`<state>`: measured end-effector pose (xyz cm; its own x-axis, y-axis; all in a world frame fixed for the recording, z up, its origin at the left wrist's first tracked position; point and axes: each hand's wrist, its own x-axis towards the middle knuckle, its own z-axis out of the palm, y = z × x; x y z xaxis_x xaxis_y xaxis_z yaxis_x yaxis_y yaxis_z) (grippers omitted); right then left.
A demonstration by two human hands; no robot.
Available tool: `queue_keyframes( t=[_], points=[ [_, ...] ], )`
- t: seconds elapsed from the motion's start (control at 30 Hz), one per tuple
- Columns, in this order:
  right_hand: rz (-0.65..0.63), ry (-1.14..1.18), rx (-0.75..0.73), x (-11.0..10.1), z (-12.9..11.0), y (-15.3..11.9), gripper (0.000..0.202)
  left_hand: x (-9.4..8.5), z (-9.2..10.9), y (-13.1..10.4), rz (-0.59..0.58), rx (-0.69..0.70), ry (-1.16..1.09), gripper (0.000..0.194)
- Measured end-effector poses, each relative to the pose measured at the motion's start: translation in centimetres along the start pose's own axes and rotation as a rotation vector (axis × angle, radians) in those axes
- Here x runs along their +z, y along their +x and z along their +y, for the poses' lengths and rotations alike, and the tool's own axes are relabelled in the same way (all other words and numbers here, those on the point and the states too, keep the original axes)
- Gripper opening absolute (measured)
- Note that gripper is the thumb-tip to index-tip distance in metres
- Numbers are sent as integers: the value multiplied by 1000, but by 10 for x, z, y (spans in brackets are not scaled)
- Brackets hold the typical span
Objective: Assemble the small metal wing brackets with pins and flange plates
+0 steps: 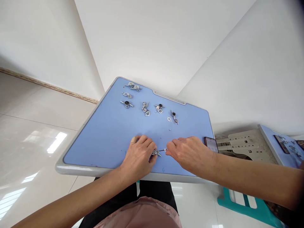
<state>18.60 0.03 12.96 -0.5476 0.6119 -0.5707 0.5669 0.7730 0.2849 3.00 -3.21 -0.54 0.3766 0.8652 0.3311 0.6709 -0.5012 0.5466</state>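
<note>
My left hand [139, 155] rests near the front of the blue table and is closed around a small silver metal fitting [155, 153], with most of the piece under the fingers. From the right, my right hand [188, 150] grips a screwdriver [162, 150]. Its thin shaft points left and its tip meets the fitting; the handle is mostly hidden in the fist. Beyond the hands lie similar metal parts: one with a black round centre [127, 103], a flat oval ring plate [169, 119], and a tiny loose piece [169, 129].
More metal parts [133, 86] sit in small groups along the far side of the table [99, 136]. A phone [211, 144] lies at its right edge. White walls stand behind. On the right are a green stool [247, 205] and another blue-topped table [273, 133] bearing parts.
</note>
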Motion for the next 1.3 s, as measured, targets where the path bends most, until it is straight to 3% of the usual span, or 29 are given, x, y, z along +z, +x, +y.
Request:
queue_keyframes(
  t=[0.27,0.63,0.87,0.97,1.03,1.17,1.3],
  points=[
    [15,-36,-58,0,2,-1,14,2,-2,2,-12,-19,-57,9],
    [135,-15,-114,7,3,-5,20,-2,-2,3,-42,-53,-115,10],
    [-42,81,53,-2,5,6,29,-3,-2,2,-34,-42,-124,9],
    [-50,127,130,-2,8,11,32,-4,-2,3,-31,-43,-130,7],
    [-23,132,68,-1,10,11,25,-4,-2,3,-34,-44,-136,7],
    [39,84,-197,0,12,7,6,-4,-1,4,-47,-48,-131,8],
    [46,68,-207,3,15,5,5,-4,-1,3,-43,-51,-132,8]
  ],
)
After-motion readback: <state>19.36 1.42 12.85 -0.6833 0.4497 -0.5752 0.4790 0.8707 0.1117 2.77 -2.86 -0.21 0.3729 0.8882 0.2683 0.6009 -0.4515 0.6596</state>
